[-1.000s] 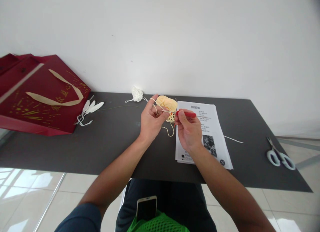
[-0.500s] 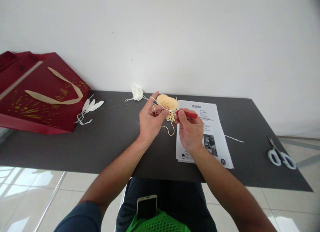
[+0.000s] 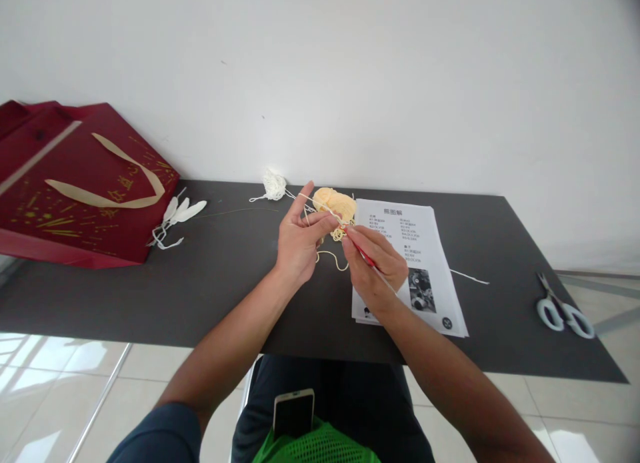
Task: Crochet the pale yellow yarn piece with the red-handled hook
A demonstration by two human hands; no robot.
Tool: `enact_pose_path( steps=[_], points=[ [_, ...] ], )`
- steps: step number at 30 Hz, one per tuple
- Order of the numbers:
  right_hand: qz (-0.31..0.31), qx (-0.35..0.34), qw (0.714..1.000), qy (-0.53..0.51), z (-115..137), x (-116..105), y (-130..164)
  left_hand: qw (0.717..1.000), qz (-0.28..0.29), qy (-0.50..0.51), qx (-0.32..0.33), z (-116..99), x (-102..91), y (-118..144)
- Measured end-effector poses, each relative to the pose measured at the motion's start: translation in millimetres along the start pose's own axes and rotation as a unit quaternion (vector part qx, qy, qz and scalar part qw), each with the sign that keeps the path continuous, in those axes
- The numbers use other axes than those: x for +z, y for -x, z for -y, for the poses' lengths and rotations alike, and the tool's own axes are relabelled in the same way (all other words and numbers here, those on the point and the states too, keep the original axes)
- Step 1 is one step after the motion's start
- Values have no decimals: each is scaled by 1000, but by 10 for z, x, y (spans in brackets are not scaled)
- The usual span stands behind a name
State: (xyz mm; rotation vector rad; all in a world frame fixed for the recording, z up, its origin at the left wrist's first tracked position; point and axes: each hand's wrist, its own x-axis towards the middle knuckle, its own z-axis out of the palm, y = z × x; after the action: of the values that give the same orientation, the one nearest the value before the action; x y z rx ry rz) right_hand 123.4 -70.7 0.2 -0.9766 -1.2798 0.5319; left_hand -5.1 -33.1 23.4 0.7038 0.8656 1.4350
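With index finger raised, my left hand has pale yellow yarn looped over that finger and pinched between thumb and fingers. My right hand grips a crochet hook with a red handle, its tip end at the yarn by my left fingertips. A yellow yarn ball lies just behind both hands. Loose yellow loops show between the hands; whether they are worked stitches is hard to see. A strand of yellow yarn curves on the table below them.
Printed sheets lie under my right forearm. Scissors rest at the table's right end. A white yarn ball sits by the wall. White crocheted pieces lie beside a red gift bag on the left.
My right hand has turned, so the red handle now slants down toward my wrist instead of lying level. The yarn from my left index finger now runs to the hook.
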Motion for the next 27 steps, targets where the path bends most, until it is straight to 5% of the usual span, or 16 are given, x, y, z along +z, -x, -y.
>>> enact_pose_path(
  steps=[5, 12, 20, 27],
  points=[
    [17, 109, 986, -123, -58, 34, -64, 999, 12, 31, -24, -41, -2, 1],
    [32, 250, 913, -320, -145, 43, -242, 1000, 3, 20, 1, 12, 3, -12],
    [41, 245, 911, -330, -148, -18, -296, 1000, 6, 3, 8, 24, -5, 9],
    [35, 183, 937, -297, -141, -66, -339, 999, 9, -14, 52, 34, -11, -7]
  ],
)
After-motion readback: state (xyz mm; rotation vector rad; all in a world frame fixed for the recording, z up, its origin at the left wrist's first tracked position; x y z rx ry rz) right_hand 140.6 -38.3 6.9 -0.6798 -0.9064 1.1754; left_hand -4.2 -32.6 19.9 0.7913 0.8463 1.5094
